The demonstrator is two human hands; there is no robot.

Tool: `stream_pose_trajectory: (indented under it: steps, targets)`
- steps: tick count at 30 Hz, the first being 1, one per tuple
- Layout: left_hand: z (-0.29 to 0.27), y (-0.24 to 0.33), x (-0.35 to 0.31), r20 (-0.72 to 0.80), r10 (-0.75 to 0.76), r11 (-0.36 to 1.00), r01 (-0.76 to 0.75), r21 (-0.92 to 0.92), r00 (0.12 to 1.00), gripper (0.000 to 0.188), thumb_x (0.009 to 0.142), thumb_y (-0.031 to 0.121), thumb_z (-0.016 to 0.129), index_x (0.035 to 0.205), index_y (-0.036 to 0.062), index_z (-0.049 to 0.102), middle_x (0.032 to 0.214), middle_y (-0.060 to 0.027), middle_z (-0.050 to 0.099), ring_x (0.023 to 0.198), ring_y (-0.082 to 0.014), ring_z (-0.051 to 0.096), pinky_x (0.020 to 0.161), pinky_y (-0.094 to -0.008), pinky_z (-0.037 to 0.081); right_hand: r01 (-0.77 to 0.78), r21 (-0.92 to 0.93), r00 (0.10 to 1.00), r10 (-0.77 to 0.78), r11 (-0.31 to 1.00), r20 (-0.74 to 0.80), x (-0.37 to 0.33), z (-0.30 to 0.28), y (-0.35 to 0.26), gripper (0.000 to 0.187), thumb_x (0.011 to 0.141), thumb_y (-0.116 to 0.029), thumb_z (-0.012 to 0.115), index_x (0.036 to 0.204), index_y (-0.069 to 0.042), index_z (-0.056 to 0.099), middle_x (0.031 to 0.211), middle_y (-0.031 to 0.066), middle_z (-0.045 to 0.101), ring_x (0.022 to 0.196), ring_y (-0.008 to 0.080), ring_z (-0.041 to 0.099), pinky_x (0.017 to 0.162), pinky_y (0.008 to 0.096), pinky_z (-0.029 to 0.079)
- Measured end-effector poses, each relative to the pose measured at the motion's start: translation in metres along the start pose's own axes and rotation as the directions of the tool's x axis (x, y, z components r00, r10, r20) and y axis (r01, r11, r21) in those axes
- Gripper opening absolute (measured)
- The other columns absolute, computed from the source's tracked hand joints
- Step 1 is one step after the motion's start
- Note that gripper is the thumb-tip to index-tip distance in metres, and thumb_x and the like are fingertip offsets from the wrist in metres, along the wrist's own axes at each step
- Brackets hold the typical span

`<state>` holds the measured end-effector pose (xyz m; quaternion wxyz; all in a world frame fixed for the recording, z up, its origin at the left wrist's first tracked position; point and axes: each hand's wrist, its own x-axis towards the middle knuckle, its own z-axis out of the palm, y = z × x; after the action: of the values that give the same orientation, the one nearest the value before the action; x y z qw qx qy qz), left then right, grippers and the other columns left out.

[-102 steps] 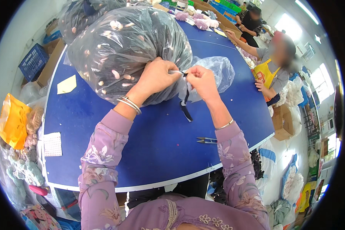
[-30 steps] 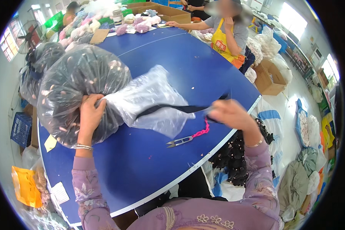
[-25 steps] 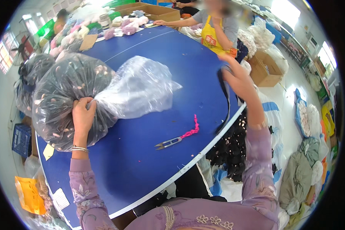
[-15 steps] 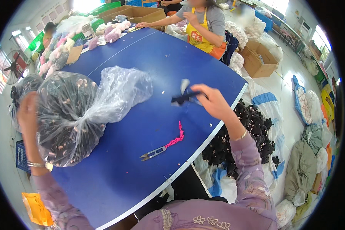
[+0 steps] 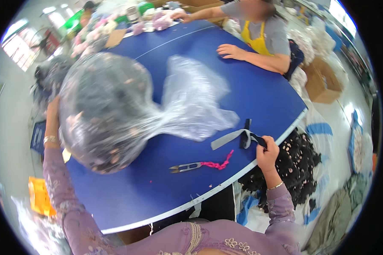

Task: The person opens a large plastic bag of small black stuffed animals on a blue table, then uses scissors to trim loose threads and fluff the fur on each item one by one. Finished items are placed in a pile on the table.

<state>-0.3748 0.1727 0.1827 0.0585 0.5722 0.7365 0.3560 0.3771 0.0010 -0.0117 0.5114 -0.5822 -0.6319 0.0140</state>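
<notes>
On blue table (image 5: 136, 199), left: clear stuffed bag (image 5: 106, 114), neck (image 5: 158, 120) now unheld, looks untied | left hand (image 5: 52, 109): shifts from neck to bag's left side, grip can't tell | right hand (image 5: 268, 154): gripping black-gray strip (image 5: 225, 139), now near table edge

L hand (image 5: 52, 108) pt. hidden by bag (image 5: 110, 106), contents (image 5: 75, 121) too blurred to ID.

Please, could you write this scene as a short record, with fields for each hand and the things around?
Left hand: at the left side of the clear plastic bag; fingers partly hidden
Right hand: holding black and grey strips
Bag: bulging, loose end to the right
Snips: on blue table, pink cord attached
</notes>
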Motion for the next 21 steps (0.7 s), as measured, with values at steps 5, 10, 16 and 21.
stream_pose_trajectory:
  steps: [5,10,16,21]
  targets:
    - [0.035,0.192,-0.071,0.412,0.121,0.931,0.04,-0.363,0.903,0.034,0.095,0.034,0.054,0.09,0.0033,0.066,0.086,0.0,0.063,0.078,-0.0067,0.053,0.064,-0.0224,0.039,-0.031,-0.049,0.997,0.035,0.998,0.065,-0.005,-0.007,0.016,0.015,0.076,0.003,0.056,0.09,-0.001,0.059,0.071,0.0121,0.057,0.056,0.0252,0.056,0.052,0.0329,0.043]
    - [-0.026,0.047,-0.019,-0.105,-0.03,0.998,0.035,0.045,0.994,0.058,0.09,0.052,0.055,0.116,0.0015,0.064,0.095,-0.0111,0.066,0.083,-0.0167,0.06,0.075,-0.029,0.047,-0.196,0.111,0.951,0.161,0.974,0.264,0.006,0.007,-0.01,0.017,0.079,0.0,0.06,0.096,0.001,0.059,0.071,0.0051,0.057,0.058,0.0127,0.052,0.056,0.0257,0.044]
    - [0.07,0.013,-0.095,0.275,-0.35,0.851,0.426,-0.305,0.896,0.053,0.095,0.049,0.048,0.116,0.0034,0.064,0.099,-0.0085,0.067,0.084,-0.0158,0.06,0.075,-0.0297,0.047,-0.565,0.538,0.708,0.031,0.626,0.706,0.022,0.051,-0.111,0.059,0.085,-0.016,0.067,0.132,0.004,0.038,0.115,0.014,0.059,0.11,0.0189,0.055,0.095,0.0326,0.043]
    - [0.024,0.091,-0.062,-0.105,0.159,0.792,-0.191,-0.58,0.982,0.045,0.1,0.042,0.042,0.116,0.0054,0.063,0.099,-0.0047,0.067,0.082,-0.0135,0.059,0.071,-0.0293,0.047,-0.691,0.447,0.566,0.041,0.568,0.823,0.081,0.094,-0.161,0.048,0.091,-0.032,0.06,0.116,0.008,0.053,0.1,0.0132,0.064,0.081,0.0128,0.057,0.073,0.0279,0.047]
